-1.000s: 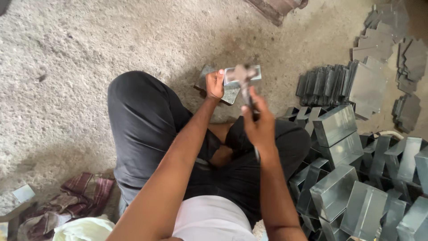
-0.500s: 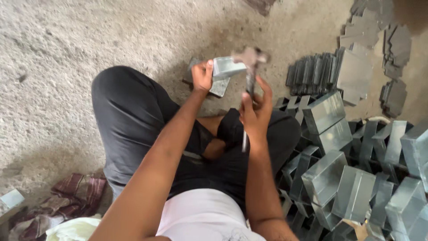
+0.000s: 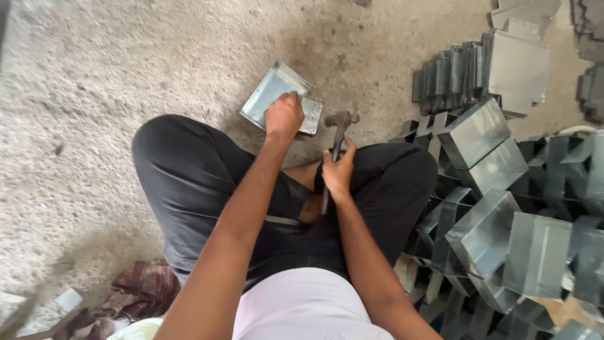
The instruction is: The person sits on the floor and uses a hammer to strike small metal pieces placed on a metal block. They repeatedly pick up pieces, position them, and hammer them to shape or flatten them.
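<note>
Grey, galvanised, flat on the concrete floor point(image 3: 126, 69) now: shallow sheet-metal tray point(image 3: 274, 94), just beyond the knees and no longer tilted up in the air as half a second ago. Pinned there under the left hand point(image 3: 284, 115), palm down, fingers spread over the near right corner. Hammer point(image 3: 340, 119) down from its blurred upswing, head sharp and low, just beside the tray's right edge; touching metal or not, cannot tell. Clamped around the handle, right hand point(image 3: 338, 171), close above the crossed legs in black trousers point(image 3: 189, 176), well apart from the left. Probably the bottom of a stroke, with the piece steadied for striking along that edge. As for room: bare, rough floor wide open to the left and ahead of the tray. Crowded to the right, with a heap of folded metal boxes point(image 3: 484, 233) hard against the right knee and a row of stacked pieces point(image 3: 450, 79) farther back, sharp rims facing in. Little elbow space on that side for a broad swing. Behind the left hip, crumpled cloth point(image 3: 141, 293), clear of both arms.
</note>
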